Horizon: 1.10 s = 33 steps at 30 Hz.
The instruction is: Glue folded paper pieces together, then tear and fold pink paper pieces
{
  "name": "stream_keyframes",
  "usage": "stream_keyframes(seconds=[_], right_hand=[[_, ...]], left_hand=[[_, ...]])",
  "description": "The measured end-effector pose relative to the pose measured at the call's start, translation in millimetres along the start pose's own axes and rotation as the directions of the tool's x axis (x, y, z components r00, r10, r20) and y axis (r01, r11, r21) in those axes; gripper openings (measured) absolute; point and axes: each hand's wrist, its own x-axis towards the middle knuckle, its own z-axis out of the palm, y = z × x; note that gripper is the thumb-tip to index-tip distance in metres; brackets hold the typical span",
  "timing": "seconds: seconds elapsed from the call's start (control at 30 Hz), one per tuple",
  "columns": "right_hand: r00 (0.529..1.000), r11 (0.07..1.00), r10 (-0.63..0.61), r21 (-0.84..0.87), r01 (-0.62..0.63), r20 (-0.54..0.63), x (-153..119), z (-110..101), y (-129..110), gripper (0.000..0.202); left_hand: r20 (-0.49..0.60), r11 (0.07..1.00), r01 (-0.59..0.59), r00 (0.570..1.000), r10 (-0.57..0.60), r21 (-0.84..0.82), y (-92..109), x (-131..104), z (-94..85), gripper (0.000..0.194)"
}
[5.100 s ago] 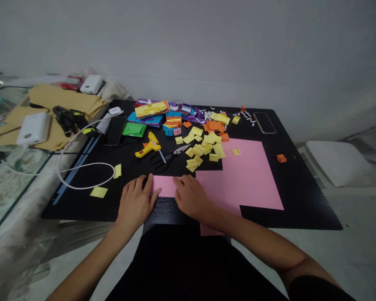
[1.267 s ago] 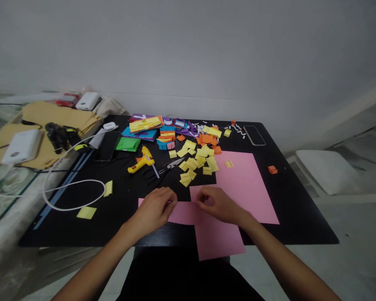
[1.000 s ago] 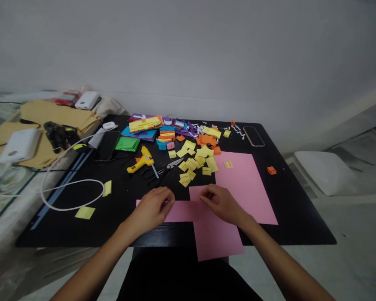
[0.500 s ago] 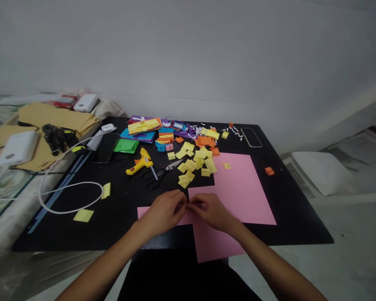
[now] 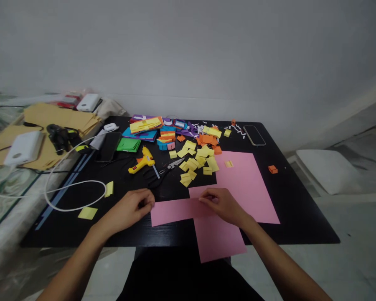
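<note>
From where I stand, the pink strip (image 5: 174, 210) lies near the front of the black worktop (image 5: 303, 217), its right part over the larger pink paper (image 5: 247, 186). The left hand (image 5: 132, 207) is at the strip's upper left corner, fingers curled and thumb close to the forefinger. The right hand (image 5: 221, 203) is over the other end, thumb and forefinger narrowed near the upper edge. It's dim from here, so I can't tell whether either hand truly pinches the strip or only rests against it.

To handle it well, I'd keep both ends at one level, since the strip slants slightly up to the right. A light, even touch ought to suit paper this thin; pressing at one corner could swing it round or leave a stray crease. The fingertips would do best right at the edge, leaving the face of the strip unmarked.

The right hand covers much of that end, and pink on pink makes its border hard to follow. The left thumb and fingers hide the opposite corner. Farther back, the black handles of the scissors (image 5: 176, 163) sink into the dark surface beside the yellow glue gun (image 5: 142, 161).
</note>
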Motion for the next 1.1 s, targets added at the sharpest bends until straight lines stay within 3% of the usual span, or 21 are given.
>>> stream_keyframes(seconds=[0.17, 0.37, 0.47, 0.57, 0.67, 0.77, 0.87, 1.0, 1.1], right_hand=[[0.999, 0.992, 0.043, 0.114, -0.044, 0.004, -0.2, -0.4, 2.5, 0.01], [0.994, 0.977, 0.081, 0.205, -0.066, -0.068, -0.1, 5.2, 14.0, 0.02], [0.993, 0.972, 0.055, 0.231, -0.028, -0.108, -1.8, 5.5, 12.4, 0.022], [0.994, 0.973, -0.004, 0.229, 0.029, -0.109, -3.2, 4.2, 5.3, 0.023], [0.988, 0.972, -0.116, 0.192, 0.134, -0.102, -3.2, 3.8, -3.1, 0.015], [0.969, 0.962, -0.224, 0.136, 0.236, -0.102, -2.8, 4.6, -9.0, 0.009], [0.956, 0.95, -0.267, 0.136, 0.282, -0.118, -3.1, 6.4, -11.1, 0.009], [0.965, 0.935, -0.168, 0.277, 0.221, -0.202, -1.4, 10.7, -8.9, 0.015], [0.961, 0.895, -0.033, 0.42, 0.15, -0.274, 3.0, 14.9, -5.5, 0.023]], left_hand=[[-0.035, 0.996, 0.089, 0.995, -0.089, 0.005, -5.5, -4.2, -12.1, 0.02], [-0.044, 0.995, 0.082, 0.995, -0.085, -0.057, -10.6, -8.7, -16.7, 0.022], [0.074, 0.984, 0.024, 0.997, -0.011, -0.179, -9.7, -11.1, -18.3, 0.024], [0.206, 0.921, -0.022, 0.972, 0.11, -0.39, -3.8, -8.0, -16.0, 0.029], [0.226, 0.86, -0.014, 0.962, 0.15, -0.51, 7.0, 2.4, -5.1, 0.038], [0.249, 0.853, 0.025, 0.96, 0.124, -0.521, 20.4, 16.0, 13.7, 0.04], [0.188, 0.84, 0.035, 0.979, 0.081, -0.541, 31.4, 27.5, 34.1, 0.044], [0.129, 0.716, 0.138, 0.989, -0.067, -0.684, 39.5, 36.5, 52.9, 0.052], [0.065, 0.619, 0.126, 0.991, -0.121, -0.775, 44.5, 40.2, 60.4, 0.048]])
